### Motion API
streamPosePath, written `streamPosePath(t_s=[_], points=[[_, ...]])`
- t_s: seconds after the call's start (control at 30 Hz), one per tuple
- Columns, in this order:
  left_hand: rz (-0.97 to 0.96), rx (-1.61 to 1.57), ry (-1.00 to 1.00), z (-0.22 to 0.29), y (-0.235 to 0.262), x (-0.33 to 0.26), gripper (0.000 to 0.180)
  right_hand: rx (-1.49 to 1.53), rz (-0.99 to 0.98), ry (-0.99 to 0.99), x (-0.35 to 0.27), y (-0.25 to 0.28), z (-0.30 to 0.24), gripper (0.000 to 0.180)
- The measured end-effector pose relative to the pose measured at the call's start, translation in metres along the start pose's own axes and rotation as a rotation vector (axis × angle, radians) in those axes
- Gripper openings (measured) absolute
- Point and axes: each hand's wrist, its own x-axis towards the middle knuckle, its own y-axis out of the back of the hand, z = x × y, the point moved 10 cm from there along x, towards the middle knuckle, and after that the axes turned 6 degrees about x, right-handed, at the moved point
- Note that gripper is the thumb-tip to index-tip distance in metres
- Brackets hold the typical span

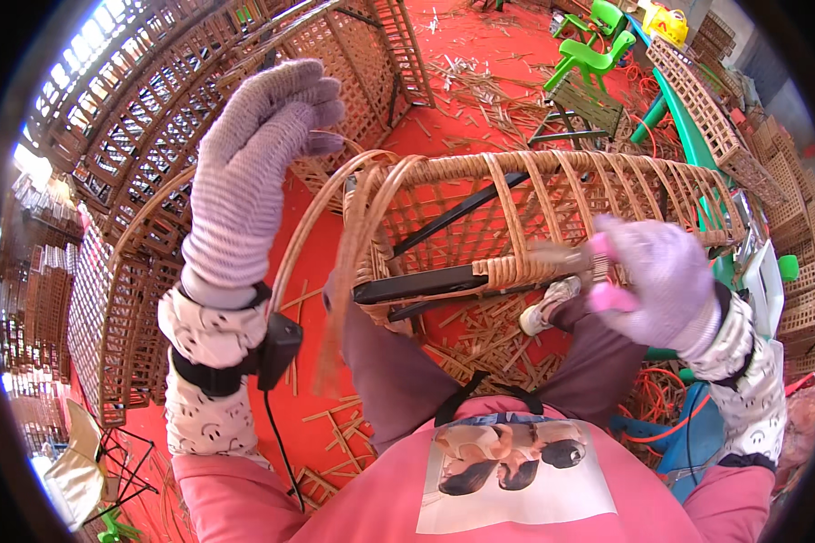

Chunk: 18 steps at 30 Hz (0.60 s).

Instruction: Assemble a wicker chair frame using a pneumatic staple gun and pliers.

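My left hand (263, 154), in a striped lilac knit glove, is raised at the left, open. Its fingers are gently curved, with the thumb apart from them. Close beside it, a thin rattan strand (371, 154) arcs from a woven rattan frame (543, 208). More strands (303, 244) loop over the frame's left end and hang down, blurred at the bottom. My right hand (666, 281), in a similar glove, is closed around a hand cutter with pink handles (611, 299) and a spring. Its front end is blurred beside the frame's wrapped near rail. Black bars (421, 282) show in the frame.
Large woven panels (154, 118) stand at the left, and stacked woven pieces (792, 190) at the right. Green chairs (593, 56) are at the back right. Cut strips (489, 339) litter the red floor (312, 362). A black cable (276, 434) hangs from my left wrist.
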Motion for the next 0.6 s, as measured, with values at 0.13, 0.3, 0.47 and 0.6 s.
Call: streamPosePath(t_s=[0.13,0.3,0.47,0.6], points=[[-0.360,0.405,0.285,-0.022,-0.030,-0.001,0.022,-0.292,-0.008,-0.434,-0.115,0.034,0.097,0.067],[-0.499,0.700,0.355,-0.045,-0.061,0.007,0.034,-0.448,-0.128,-1.392,-0.394,0.070,0.198,0.066],[-0.514,1.017,0.319,-0.030,-0.060,0.001,0.047,-0.470,-0.171,-1.603,-0.602,0.055,0.185,0.056],[-0.691,0.863,0.480,-0.069,-0.100,-0.018,0.040,-0.168,-0.270,-2.162,-0.711,0.045,0.108,0.064]])
